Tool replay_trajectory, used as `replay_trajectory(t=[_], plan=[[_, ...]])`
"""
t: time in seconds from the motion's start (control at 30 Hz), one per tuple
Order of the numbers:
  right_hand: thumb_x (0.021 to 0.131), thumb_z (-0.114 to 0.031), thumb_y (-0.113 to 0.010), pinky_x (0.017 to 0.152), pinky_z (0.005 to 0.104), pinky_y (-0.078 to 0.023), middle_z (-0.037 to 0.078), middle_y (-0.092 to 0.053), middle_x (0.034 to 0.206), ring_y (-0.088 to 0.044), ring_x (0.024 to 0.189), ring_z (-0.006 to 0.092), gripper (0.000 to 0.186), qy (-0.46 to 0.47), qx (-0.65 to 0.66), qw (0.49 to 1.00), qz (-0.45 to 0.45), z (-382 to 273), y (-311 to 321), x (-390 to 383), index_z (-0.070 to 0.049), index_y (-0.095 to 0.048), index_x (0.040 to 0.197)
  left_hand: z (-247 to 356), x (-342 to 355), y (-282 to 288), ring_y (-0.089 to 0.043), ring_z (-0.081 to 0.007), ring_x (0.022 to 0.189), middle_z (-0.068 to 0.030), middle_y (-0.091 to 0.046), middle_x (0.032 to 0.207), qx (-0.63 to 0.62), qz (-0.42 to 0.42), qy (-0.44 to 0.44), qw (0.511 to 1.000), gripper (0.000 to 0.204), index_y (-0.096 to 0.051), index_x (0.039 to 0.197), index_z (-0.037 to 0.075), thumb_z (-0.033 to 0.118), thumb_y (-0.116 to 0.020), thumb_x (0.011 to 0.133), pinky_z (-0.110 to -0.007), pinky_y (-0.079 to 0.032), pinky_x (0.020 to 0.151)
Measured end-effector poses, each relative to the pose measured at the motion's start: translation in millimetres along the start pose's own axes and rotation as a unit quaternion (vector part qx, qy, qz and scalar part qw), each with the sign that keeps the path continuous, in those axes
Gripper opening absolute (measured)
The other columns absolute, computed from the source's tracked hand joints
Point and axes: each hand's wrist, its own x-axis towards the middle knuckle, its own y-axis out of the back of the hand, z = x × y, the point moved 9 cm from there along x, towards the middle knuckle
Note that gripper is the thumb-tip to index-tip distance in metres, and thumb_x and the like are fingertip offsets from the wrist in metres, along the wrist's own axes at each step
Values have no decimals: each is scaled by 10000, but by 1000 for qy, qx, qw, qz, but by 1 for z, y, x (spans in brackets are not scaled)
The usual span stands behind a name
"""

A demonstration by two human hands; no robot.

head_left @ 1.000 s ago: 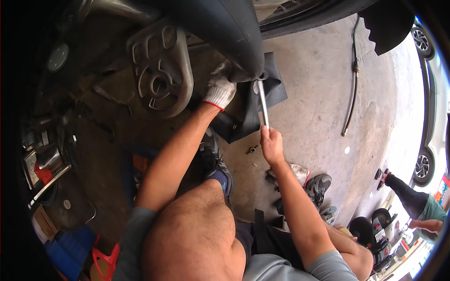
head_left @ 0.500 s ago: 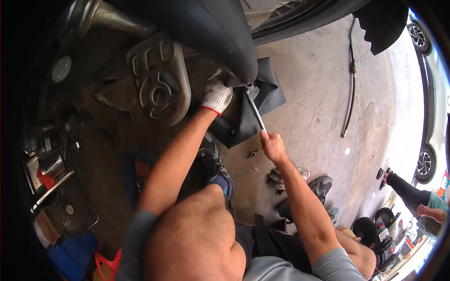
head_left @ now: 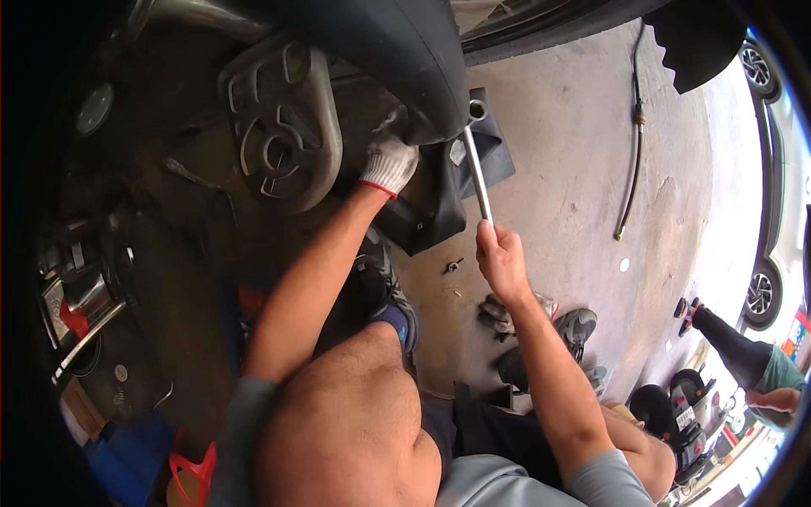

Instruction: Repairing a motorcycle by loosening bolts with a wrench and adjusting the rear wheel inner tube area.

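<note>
My left hand (head_left: 389, 159), in a white knit glove with a red hem, is up against the underside of a curved black part (head_left: 372, 68), its fingers curled and partly hidden, so what they grip is unclear. My bare right hand (head_left: 498, 249) grips the shaft of a long steel ring wrench (head_left: 477, 177); its ring end shows just right of the black part's lower tip. Below lies a folded black rubber piece (head_left: 418, 228) on the floor. A metal plate with cut-outs (head_left: 312, 160) sits left of my gloved hand.
A tyre (head_left: 541, 38) arches overhead. A black hose (head_left: 634, 177) lies on the concrete at right; loose gloves (head_left: 494, 317) lie by my right shoe (head_left: 576, 334). Metal parts (head_left: 84, 304) are at left. A person in dark trousers (head_left: 726, 342), a scooter (head_left: 684, 406) and a car (head_left: 769, 194) are at far right.
The wrench's ring end swung left and down, then moved back up and rightward, now standing higher beside the black part. My right hand has shifted slightly up and right.
</note>
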Motion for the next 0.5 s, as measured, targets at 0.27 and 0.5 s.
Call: replay_trajectory(t=[0.27, 0.5], plan=[[919, -331, -470, 477, 325, -380, 57, -497, 544, -469, 495, 132, 452, 22, -110, 994, 7, 62, 5, 36, 10, -501, 624, 3, -6, -7, -559, -383, 961, -212, -580, 1018, 23, 9, -3, 1000, 224, -574, 993, 14, 107, -506, 801, -430, -470, 831], [922, -356, -463, 463, 316, -371, 47, -478, 530, -449, 486, 115, 472, 125, 92, 987, 51, -35, 9, -16, -5, -490, 608, -2, -12, 2, -564, -385, 953, -213, -601, 986, 27, 16, 32, 999, 231, -589, 968, 17, 173, -510, 818, -430, -466, 819]])
